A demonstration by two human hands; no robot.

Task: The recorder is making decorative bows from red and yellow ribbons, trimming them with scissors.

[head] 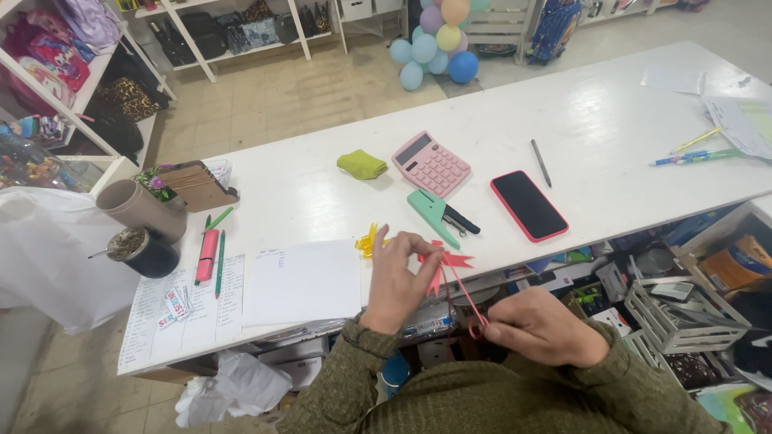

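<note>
My left hand pinches the upper end of a red ribbon near the table's front edge, beside a red ribbon bow. My right hand grips the lower, curled end of the same ribbon below the table edge, so the strand runs taut between both hands. A small yellow ribbon bow lies on the white table just left of my left fingers. A green stapler rests just beyond the bows.
On the table lie a pink calculator, a red-cased phone, a green cloth, a grey pen, paper sheets, pens and cups. Balloons and shelves stand behind. Baskets sit under the counter.
</note>
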